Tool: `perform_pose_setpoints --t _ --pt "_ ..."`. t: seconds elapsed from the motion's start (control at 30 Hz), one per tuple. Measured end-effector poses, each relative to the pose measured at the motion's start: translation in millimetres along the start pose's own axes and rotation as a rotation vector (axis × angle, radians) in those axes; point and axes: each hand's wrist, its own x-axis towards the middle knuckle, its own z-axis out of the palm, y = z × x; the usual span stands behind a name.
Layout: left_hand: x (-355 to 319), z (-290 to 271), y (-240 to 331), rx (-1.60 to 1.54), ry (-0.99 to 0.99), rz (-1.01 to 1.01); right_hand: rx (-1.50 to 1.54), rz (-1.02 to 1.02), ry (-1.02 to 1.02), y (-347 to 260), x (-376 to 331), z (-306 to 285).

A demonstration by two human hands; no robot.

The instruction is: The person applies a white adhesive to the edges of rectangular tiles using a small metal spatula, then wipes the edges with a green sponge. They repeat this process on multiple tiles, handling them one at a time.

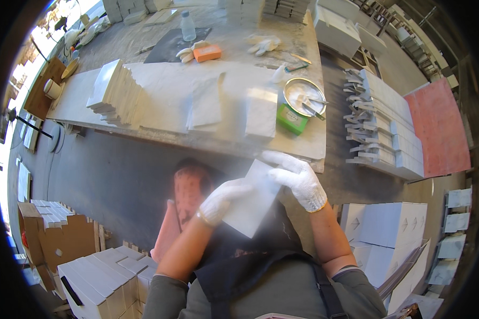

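My gloved left hand (223,200) grips the lower left edge of a thin white rectangular tile (253,201). The gloved right hand (299,179) is closed on its upper right edge, fingers over the top face. The tile is tilted above my black apron (250,266), in front of the table's near edge. Beyond it on the table stand a leaning stack of white tiles (114,95) at the left, some flat tiles (206,103) in the middle and a white tile stack (261,112) at the right. A haze blurs part of the picture.
A metal bowl (303,95) of white material with tools sits above a green box (292,119). Farther back are an orange block (207,52), loose gloves (263,44) and a plastic bottle (188,26). White boxes (104,279) flank me; more boxes (391,127) stand right.
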Motion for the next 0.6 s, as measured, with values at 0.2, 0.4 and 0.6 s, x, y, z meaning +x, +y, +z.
perform_pose_setpoints --t 0.2,0.4,0.6 --pt "5.9 -15.4 4.6 -0.088 -0.004 0.16 0.213 0.024 0.29 1.6 -1.2 -7.4" --pt "38.1 -6.7 59.1 0.116 0.253 0.403 0.321 0.031 0.43 14.6 8.9 -9.1" --pt "107.1 6.8 139.1 1.131 0.325 0.455 0.349 0.004 0.349 38.7 15.0 -7.2"
